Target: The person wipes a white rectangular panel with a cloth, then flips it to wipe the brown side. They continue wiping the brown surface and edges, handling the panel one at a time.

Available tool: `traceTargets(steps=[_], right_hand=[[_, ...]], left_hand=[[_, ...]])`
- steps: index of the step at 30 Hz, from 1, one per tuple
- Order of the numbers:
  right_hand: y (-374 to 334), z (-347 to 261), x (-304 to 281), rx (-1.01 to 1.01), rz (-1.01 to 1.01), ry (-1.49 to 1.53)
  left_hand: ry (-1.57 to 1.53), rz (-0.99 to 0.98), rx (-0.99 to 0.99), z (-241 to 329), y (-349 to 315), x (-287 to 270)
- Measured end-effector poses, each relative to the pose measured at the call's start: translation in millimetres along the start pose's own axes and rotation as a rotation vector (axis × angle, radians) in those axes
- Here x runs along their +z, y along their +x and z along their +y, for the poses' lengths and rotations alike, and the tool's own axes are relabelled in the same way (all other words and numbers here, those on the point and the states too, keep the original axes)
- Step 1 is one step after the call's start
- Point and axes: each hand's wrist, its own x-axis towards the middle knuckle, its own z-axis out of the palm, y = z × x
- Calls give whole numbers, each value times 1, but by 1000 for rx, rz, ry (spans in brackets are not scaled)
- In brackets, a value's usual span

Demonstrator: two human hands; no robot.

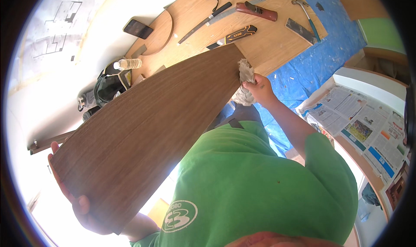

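Brown board [143, 125] — beside green shirt [268, 173] — lettered badge [179, 216]

You are holding the board [147, 121], your left hand [84, 207] at its near end, right hand [261, 90] and wad [246, 68] at its far edge. Beyond the board, a plane [256, 11] and hammer [310, 22] are lying on the tabletop [268, 45]; left of it, a bottle [129, 64] and bag [109, 89] are resting; well to its right, newspapers [359, 119] are covering a ledge [353, 148].
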Motion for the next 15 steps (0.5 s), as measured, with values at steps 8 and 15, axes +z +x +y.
traceTargets(steps=[8,15], right_hand=[[61,73,-22,14,201,-176],[-20,-6,18,-32,88,-52]], left_hand=[[12,55,15,5,-2,21],[-31,119,-31,9,-7,31]])
